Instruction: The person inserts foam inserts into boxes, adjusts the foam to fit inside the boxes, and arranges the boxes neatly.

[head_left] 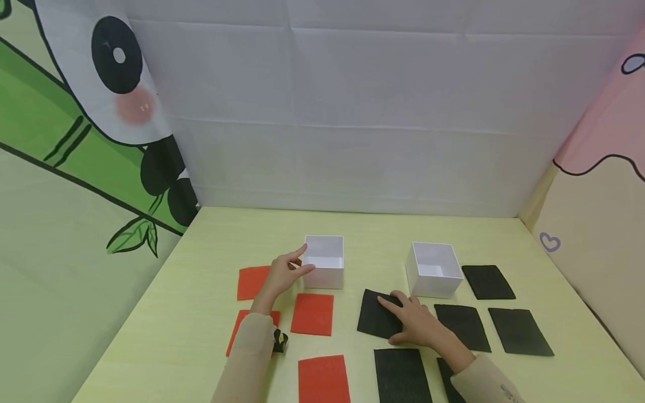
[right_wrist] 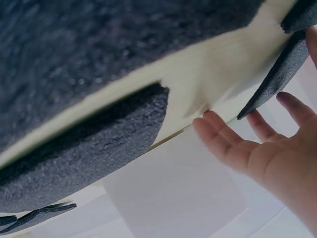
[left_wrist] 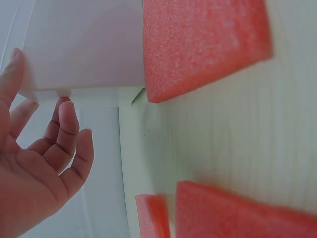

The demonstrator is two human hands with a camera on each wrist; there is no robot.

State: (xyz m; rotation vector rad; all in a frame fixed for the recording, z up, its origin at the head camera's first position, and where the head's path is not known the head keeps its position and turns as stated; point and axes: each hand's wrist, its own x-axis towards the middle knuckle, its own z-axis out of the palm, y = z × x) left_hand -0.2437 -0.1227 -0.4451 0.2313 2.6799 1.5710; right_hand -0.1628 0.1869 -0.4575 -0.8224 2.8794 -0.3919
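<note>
My left hand (head_left: 286, 274) is at the near left corner of a white open-topped box (head_left: 325, 277). Its thumb lies across the front rim and its index finger reaches along the left side. In the left wrist view the other fingers (left_wrist: 69, 124) bend loosely beside the box wall. Spread over a black foam-like square (head_left: 375, 313) is my right hand (head_left: 415, 323), fingertips on its right part and thumb by its near edge. The right wrist view shows these fingers (right_wrist: 228, 141) apart, with a black square (right_wrist: 280, 74) beyond them.
A second white box (head_left: 434, 271) stands beyond the right hand. Several black squares (head_left: 489, 282) lie around it on the pale table (head_left: 166, 313). Red squares (head_left: 312, 314) lie at left and front, one partly under the left sleeve. A white backdrop (head_left: 353, 168) borders the table's far edge.
</note>
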